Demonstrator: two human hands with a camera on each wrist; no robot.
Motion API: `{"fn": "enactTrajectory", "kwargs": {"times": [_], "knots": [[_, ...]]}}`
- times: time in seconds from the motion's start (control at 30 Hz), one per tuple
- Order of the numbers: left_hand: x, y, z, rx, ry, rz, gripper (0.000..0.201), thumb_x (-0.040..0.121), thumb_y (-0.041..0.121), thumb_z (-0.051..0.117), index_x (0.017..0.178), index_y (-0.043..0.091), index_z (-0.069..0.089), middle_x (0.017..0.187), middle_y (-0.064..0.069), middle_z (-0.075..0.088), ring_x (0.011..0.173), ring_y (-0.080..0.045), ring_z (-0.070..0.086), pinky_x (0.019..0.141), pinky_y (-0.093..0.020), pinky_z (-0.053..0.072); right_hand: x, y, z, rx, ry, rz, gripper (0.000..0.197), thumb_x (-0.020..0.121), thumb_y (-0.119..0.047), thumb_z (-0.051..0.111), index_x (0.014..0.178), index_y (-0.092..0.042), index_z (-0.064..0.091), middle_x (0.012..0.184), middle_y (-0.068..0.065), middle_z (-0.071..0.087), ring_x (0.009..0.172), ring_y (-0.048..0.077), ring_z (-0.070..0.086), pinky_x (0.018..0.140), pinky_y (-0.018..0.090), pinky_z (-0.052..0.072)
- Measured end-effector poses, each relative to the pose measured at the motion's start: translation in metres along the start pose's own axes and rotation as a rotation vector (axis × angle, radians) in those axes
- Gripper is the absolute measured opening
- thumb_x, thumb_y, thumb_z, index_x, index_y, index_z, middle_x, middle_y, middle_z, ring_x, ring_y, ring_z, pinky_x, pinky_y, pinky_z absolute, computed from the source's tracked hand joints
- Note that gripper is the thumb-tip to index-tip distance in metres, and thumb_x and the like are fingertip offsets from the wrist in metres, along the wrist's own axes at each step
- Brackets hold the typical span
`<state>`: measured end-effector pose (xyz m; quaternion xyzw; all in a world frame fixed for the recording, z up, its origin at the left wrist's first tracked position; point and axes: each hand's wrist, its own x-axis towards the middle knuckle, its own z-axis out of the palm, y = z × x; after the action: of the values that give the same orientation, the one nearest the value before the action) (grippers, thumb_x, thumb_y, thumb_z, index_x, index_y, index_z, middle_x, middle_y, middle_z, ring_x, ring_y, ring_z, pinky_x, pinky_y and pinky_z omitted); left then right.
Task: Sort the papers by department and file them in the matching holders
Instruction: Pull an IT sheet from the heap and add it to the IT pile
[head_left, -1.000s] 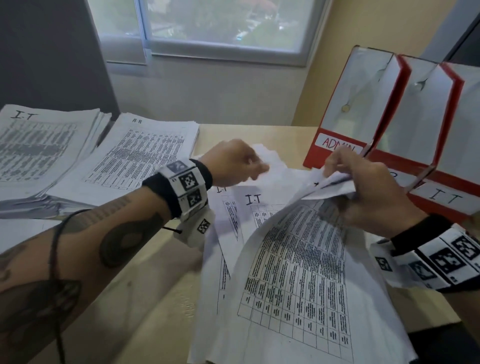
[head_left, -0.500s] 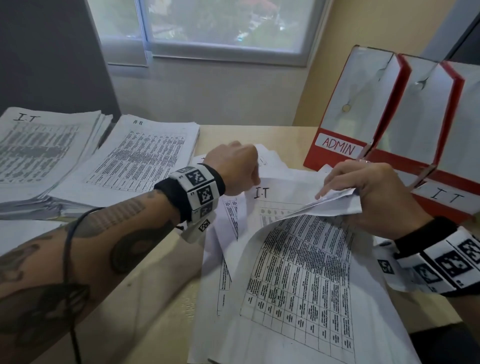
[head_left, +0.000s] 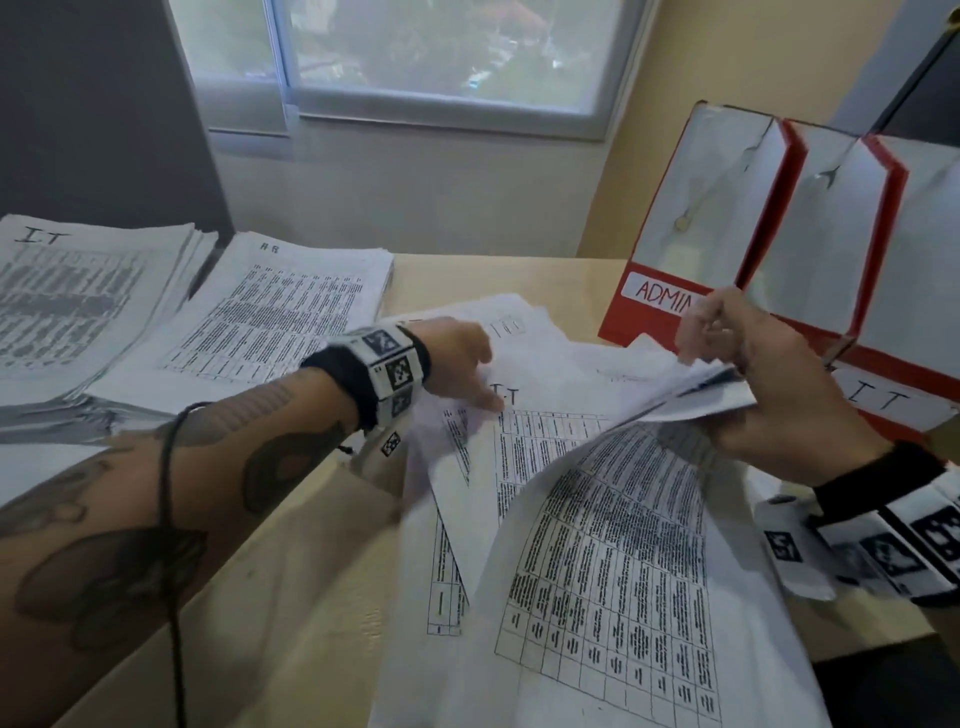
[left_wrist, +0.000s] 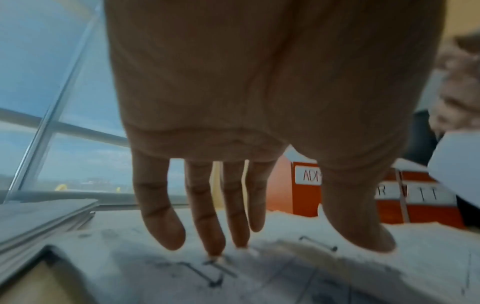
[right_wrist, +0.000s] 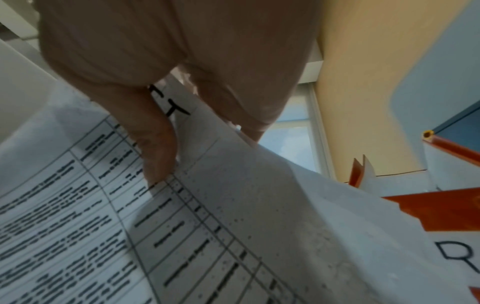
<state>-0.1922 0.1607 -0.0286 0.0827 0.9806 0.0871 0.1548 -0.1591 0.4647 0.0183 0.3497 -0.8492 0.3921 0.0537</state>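
Up close, the right hand (head_left: 774, 384) pinched the lifted top edges of several sheets (head_left: 613, 561), while the left hand (head_left: 457, 358) pressed straight fingers (left_wrist: 210, 232) on an IT sheet (head_left: 524, 431) beneath. Red holders (head_left: 727, 234) stood far right on the counter (head_left: 260, 597); sorted stacks (head_left: 280, 317) lay far left.

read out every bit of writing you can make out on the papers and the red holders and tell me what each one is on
"ADMIN": white label on the nearest red holder, last letter partly hidden by the right hand.
"I T": label on the far right holder.
"R": label on the middle holder, the rest covered.
"I.T": left paper stack.
"I.T": loose sheet under the left hand.
"HR", blurred: second stack.
Table print on all sheets: too small to read.
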Motion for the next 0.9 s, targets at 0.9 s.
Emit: {"fn": "enactTrajectory", "kwargs": {"times": [0.9], "knots": [[-0.005,0.024,0.007,-0.093,0.011,-0.008,0.035,0.08,0.042,0.087,0.075,0.02,0.061,0.078,0.004,0.063,0.077,-0.019,0.059,0.062,-0.027,0.043,0.002,0.0,0.007,-0.184,-0.108,-0.136,0.023,0.058,-0.019,0.094,0.075,-0.021,0.079,0.086,-0.009,0.071,0.078,0.013,0.069,0.06,0.044,0.057]]}}
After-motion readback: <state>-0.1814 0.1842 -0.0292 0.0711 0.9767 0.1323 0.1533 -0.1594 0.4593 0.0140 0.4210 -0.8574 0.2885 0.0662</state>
